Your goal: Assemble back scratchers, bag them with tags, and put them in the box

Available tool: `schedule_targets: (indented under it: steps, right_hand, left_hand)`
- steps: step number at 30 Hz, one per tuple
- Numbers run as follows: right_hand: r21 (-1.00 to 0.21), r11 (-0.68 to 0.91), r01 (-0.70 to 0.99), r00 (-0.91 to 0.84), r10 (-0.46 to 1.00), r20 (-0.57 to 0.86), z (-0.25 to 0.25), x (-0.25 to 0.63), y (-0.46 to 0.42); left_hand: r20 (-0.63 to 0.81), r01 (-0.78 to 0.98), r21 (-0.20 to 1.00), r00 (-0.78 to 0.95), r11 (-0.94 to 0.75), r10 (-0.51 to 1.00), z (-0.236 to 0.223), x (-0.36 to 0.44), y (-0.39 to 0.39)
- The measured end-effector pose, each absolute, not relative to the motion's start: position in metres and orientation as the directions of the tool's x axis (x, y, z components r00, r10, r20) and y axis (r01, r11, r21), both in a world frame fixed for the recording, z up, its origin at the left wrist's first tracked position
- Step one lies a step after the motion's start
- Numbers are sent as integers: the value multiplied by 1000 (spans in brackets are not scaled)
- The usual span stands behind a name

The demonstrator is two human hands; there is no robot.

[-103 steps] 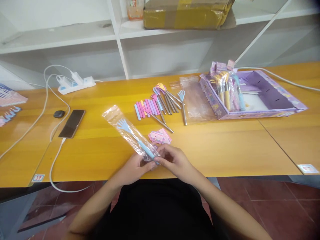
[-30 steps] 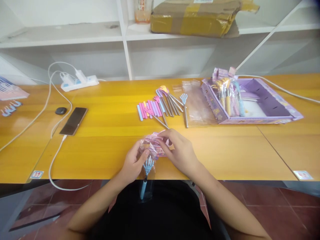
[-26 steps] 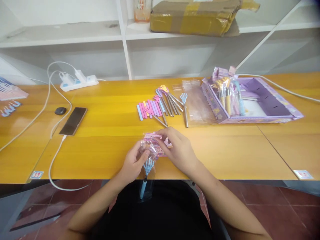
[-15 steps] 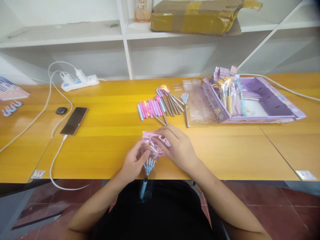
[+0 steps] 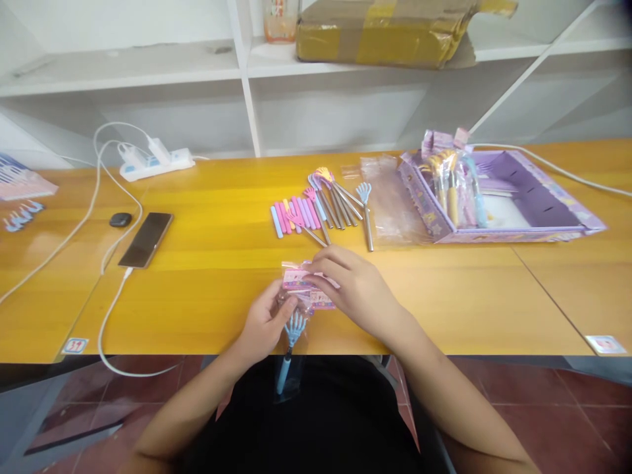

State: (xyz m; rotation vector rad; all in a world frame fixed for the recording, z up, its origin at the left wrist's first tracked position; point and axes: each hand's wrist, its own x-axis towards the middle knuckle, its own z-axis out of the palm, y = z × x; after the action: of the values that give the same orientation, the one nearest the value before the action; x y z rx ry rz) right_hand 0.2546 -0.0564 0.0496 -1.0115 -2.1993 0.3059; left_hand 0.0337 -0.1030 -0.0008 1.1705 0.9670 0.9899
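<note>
My left hand (image 5: 261, 326) pinches a clear plastic bag (image 5: 296, 388) near its mouth. Inside the bag lies a light-blue back scratcher (image 5: 295, 327), its handle hanging over the table edge toward my lap. With closed fingers, my right hand (image 5: 358, 286) holds a small pink printed card (image 5: 295, 279) at the bag's mouth; whether the card is inside cannot be made out. More pink cards (image 5: 322, 300) lie under my right fingers, partly hidden. Beyond my hands are back scratchers with metal rods (image 5: 340, 203) and a row of coloured handle sleeves (image 5: 281, 218).
Flat clear bags (image 5: 390, 204) lie beside a purple display box (image 5: 523, 234), which holds several bagged scratchers (image 5: 451, 191). On the left are a phone (image 5: 146, 240), a black earbud-like case (image 5: 120, 219), a power strip (image 5: 158, 164) and white cables. Shelves with a taped carton (image 5: 380, 36) stand behind.
Since the oldest frame, the bag has been turned so its mouth points away from me. My right hand has left the scratcher's handle for a card, lately brought flat against the bag's mouth.
</note>
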Motion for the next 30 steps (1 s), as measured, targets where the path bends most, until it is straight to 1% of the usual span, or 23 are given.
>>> schedule_targets:
  steps: [2,4,7,12,17,19,23,27,30]
  right_hand:
    - [-448,675,587,-476,735,483,50,255,-58]
    - [-471,656,590,-464,752,468,52,255,-61]
    - [-548,618,563,-434,786,440,57,255,-64]
    - [-691,591,417,-446,795,411,63,255,-66]
    - [-792,533,299,-414,820,396,63,256,-66]
    - [-814,517,264,-410,824,391,63,257,-67]
    - [-817,517,255,-428,818,384,62,258,-68]
    - [-827,510,236,-439,815,377,61,258,-68]
    - [-840,498,217,-452,814,366,60,258,-68]
  left_hand:
    - [-72,-106,989,288,106,955,-1,34,-103]
    - [-67,-119,987,295,106,953,1,34,-103]
    - [-59,-126,987,288,99,956,2,35,-102]
    - [-56,-126,987,298,98,953,0,36,-101]
    - [18,-171,985,206,17,978,-6,38,-103]
    - [54,-126,992,194,-30,980,-10,38,-104]
    - [170,45,983,167,-179,971,-18,34,-105]
    - [318,192,916,183,-351,930,-17,32,-102]
    - [350,275,872,229,-406,908,-11,33,-100]
